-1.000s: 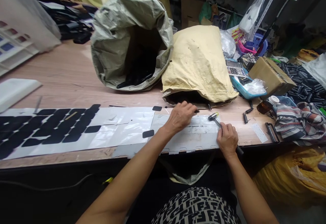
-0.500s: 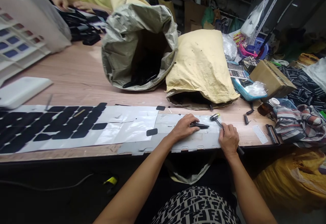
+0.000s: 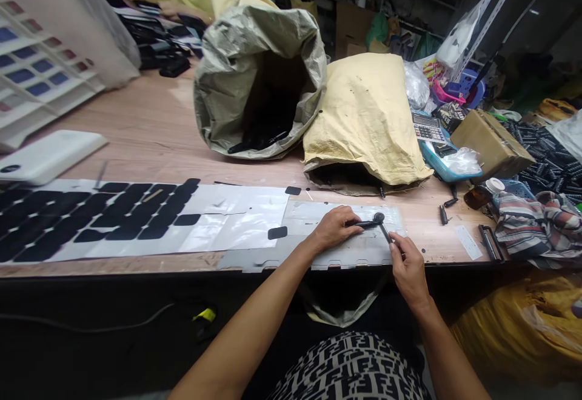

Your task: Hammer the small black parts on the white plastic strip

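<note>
A black rod (image 3: 364, 225) lies over the grey sheet (image 3: 370, 251), near centre, clamped in your left hand (image 3: 337, 226); your right hand's (image 3: 408, 266) fingers wrap a hammer (image 3: 384, 231), head at the rod's right end. This piece appears mid-work; how many remain cannot be told. Beyond, a grey sack (image 3: 218, 85) holds dark pieces (image 3: 264, 139); a yellow sack's (image 3: 364, 115) contents are shadowed.

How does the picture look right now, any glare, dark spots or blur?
Head view: glossy glare on the white sheet; head view: deep shadow inside the open gray sack, obscuring much of its contents; head view: white crate near the left edge looks soft and slanted; head view: left hand and right hand are reasonably clear.
</note>
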